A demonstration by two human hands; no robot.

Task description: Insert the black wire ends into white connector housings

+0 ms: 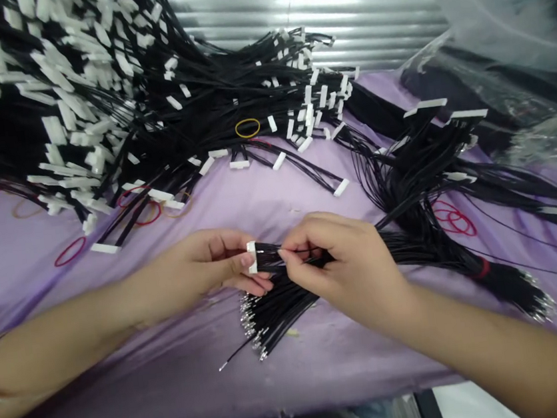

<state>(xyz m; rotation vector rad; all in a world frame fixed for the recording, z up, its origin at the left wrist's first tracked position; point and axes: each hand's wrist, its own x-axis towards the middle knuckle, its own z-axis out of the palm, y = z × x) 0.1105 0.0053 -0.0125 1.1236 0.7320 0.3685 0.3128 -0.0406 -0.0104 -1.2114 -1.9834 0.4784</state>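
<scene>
One white plug (252,257) above the purple surface (167,382), pinched in my left hand (217,264), its black wires (268,254) pinched near it in my right hand (347,258), best handled, I judge, with plug steady and wires straight.

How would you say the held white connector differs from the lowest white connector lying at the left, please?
The held connector is pinched by the left hand, while the lying connector rests on the purple cloth. In the picture, the held connector's long side runs up and down; the lying connector's runs nearly sideways. The held connector's black wires lead toward the right hand; the lying connector's lead up and rightward. Both are white.
</scene>
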